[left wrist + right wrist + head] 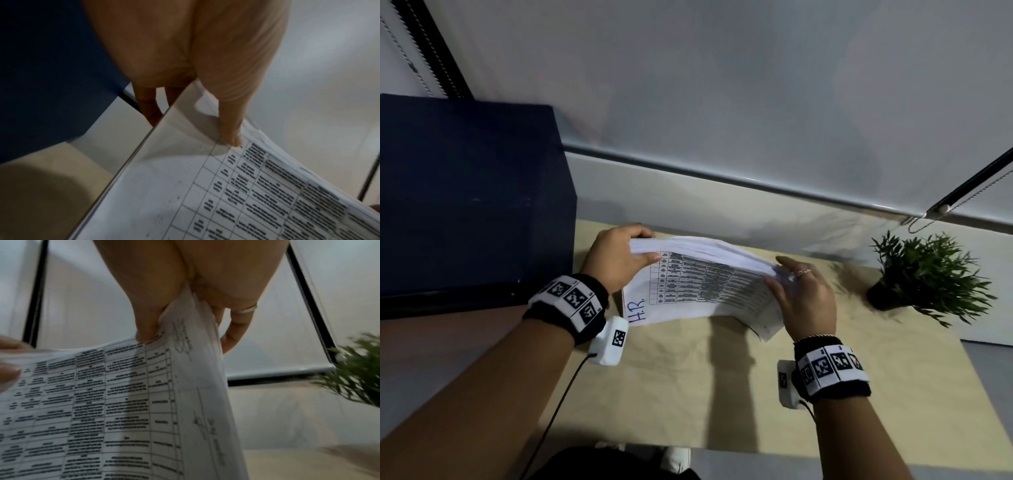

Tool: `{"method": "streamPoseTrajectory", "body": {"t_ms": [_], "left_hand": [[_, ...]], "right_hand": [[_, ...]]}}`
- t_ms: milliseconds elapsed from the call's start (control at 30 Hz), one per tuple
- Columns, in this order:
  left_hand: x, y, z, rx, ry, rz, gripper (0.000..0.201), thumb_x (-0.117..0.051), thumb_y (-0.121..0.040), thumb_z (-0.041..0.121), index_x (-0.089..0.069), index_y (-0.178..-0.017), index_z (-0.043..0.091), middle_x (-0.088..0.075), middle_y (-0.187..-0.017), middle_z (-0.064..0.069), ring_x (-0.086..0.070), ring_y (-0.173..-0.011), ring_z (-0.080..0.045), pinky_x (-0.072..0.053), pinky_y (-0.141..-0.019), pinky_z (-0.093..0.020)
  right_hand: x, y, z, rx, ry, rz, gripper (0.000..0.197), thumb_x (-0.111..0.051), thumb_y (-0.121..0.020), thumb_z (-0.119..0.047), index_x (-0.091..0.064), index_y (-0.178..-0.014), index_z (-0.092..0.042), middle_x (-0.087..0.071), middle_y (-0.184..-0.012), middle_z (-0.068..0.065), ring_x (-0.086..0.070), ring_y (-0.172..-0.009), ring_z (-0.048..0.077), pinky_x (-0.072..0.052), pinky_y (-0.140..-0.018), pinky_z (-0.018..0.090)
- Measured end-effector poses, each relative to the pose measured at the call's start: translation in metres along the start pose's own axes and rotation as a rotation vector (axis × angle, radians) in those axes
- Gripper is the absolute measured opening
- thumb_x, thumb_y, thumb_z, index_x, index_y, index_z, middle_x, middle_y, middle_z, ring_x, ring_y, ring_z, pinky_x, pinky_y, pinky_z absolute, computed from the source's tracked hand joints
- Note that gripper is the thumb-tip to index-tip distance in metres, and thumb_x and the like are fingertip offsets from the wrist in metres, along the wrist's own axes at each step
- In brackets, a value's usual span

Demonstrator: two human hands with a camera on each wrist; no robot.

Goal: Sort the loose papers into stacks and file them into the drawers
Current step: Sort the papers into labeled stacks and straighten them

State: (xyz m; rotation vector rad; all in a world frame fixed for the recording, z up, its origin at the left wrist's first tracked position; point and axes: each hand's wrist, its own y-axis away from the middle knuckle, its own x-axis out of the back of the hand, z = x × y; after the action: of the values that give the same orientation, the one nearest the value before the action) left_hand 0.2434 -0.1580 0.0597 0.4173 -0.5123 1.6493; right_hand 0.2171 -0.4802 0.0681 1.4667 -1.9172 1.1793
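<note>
A stack of white papers (702,284) with a printed table and a handwritten "H.R." hangs just above the pale wooden desk (688,377), bowed between both hands. My left hand (616,260) pinches its left edge, thumb on the top sheet (205,186) and fingers underneath. My right hand (801,294) grips the right edge, with the thumb on the printed table (92,394) and the ringed fingers behind the sheets. A dark blue drawer cabinet (469,202) stands at the left, right beside my left hand; its drawer fronts are out of view.
A small potted plant (924,274) stands on the desk at the right, close to my right hand. A wall with roller blinds (756,102) runs behind the desk. A blind's bead chain (962,202) hangs at the far right.
</note>
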Motion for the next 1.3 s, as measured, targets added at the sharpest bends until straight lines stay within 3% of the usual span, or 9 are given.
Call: {"method": "streamPoseTrajectory", "body": {"t_ms": [167,300,433,700,867,933,1067,1200,1300], "left_hand": [[-0.002,0.004,0.014,-0.112,0.026,-0.029,0.020,-0.067,-0.093,0.031,-0.076,-0.106,0.019,-0.076,-0.100,0.008,-0.068,-0.091,-0.004,-0.053,-0.088,-0.022],[-0.006,0.002,0.017,-0.041,0.092,0.042,0.017,-0.070,-0.091,0.026,-0.078,-0.099,0.014,-0.077,-0.093,0.005,-0.070,-0.086,-0.004,-0.046,-0.078,-0.003],[-0.008,-0.002,0.021,0.026,0.147,0.079,0.012,-0.074,-0.087,0.019,-0.079,-0.095,0.012,-0.076,-0.088,0.004,-0.067,-0.077,0.006,-0.044,-0.073,0.002],[-0.013,-0.003,0.024,-0.041,0.044,0.124,0.007,-0.076,-0.085,0.025,-0.078,-0.089,0.019,-0.075,-0.082,0.009,-0.067,-0.076,0.002,-0.046,-0.073,-0.002],[-0.011,-0.001,0.021,-0.090,-0.051,0.081,0.019,-0.079,-0.080,0.037,-0.073,-0.096,0.027,-0.073,-0.088,0.015,-0.068,-0.084,-0.005,-0.056,-0.080,-0.027],[-0.007,0.000,0.021,-0.124,-0.248,-0.035,0.041,-0.081,-0.074,0.048,-0.068,-0.110,0.035,-0.071,-0.096,0.018,-0.067,-0.088,-0.009,-0.053,-0.079,-0.028],[0.000,0.000,0.038,-0.244,-0.584,0.006,0.024,-0.070,-0.086,0.042,-0.072,-0.108,0.030,-0.075,-0.096,0.002,-0.068,-0.089,-0.025,-0.043,-0.069,-0.029],[0.003,0.004,0.034,-0.323,-0.460,0.054,0.022,-0.078,-0.081,0.035,-0.073,-0.101,0.030,-0.074,-0.091,0.008,-0.068,-0.081,-0.019,-0.046,-0.066,-0.027],[-0.004,0.007,0.010,-0.066,-0.090,0.039,0.043,-0.087,-0.072,0.020,-0.068,-0.110,0.027,-0.072,-0.095,0.007,-0.068,-0.087,-0.012,-0.054,-0.081,-0.027]], "right_hand": [[-0.007,-0.002,-0.007,0.019,-0.060,0.034,0.008,-0.070,-0.089,-0.020,-0.075,-0.091,-0.014,-0.071,-0.090,0.002,-0.066,-0.081,0.022,-0.038,-0.072,0.016],[-0.007,-0.004,-0.009,-0.101,-0.115,0.062,0.005,-0.074,-0.085,-0.023,-0.075,-0.084,-0.018,-0.071,-0.077,0.000,-0.066,-0.072,0.017,-0.044,-0.068,0.019],[-0.009,-0.006,-0.012,-0.155,-0.206,0.081,0.002,-0.076,-0.082,-0.021,-0.075,-0.082,-0.020,-0.072,-0.077,-0.002,-0.067,-0.070,0.009,-0.040,-0.064,0.000],[-0.007,-0.009,-0.019,-0.216,-0.186,0.040,0.007,-0.075,-0.080,-0.014,-0.071,-0.076,-0.019,-0.067,-0.068,-0.005,-0.069,-0.071,0.015,-0.037,-0.060,-0.002],[-0.008,-0.005,-0.014,-0.101,0.042,-0.128,0.052,-0.082,-0.070,-0.043,-0.062,-0.116,-0.029,-0.068,-0.093,-0.010,-0.061,-0.089,0.012,-0.049,-0.080,0.027],[-0.011,-0.004,-0.011,-0.041,0.172,-0.126,0.042,-0.077,-0.074,-0.038,-0.065,-0.113,-0.028,-0.072,-0.096,-0.004,-0.064,-0.094,0.023,-0.053,-0.080,0.036],[-0.004,-0.009,-0.019,-0.030,0.289,-0.112,0.020,-0.071,-0.080,-0.037,-0.072,-0.093,-0.022,-0.072,-0.087,0.006,-0.066,-0.081,0.034,-0.051,-0.066,0.036],[0.007,-0.006,-0.020,-0.082,0.310,-0.113,0.023,-0.072,-0.080,-0.040,-0.072,-0.097,-0.025,-0.073,-0.088,0.005,-0.066,-0.082,0.034,-0.052,-0.067,0.035],[0.002,0.004,-0.007,-0.148,0.235,-0.097,0.023,-0.075,-0.079,-0.035,-0.071,-0.098,-0.023,-0.074,-0.091,0.005,-0.067,-0.085,0.031,-0.049,-0.070,0.029]]}}
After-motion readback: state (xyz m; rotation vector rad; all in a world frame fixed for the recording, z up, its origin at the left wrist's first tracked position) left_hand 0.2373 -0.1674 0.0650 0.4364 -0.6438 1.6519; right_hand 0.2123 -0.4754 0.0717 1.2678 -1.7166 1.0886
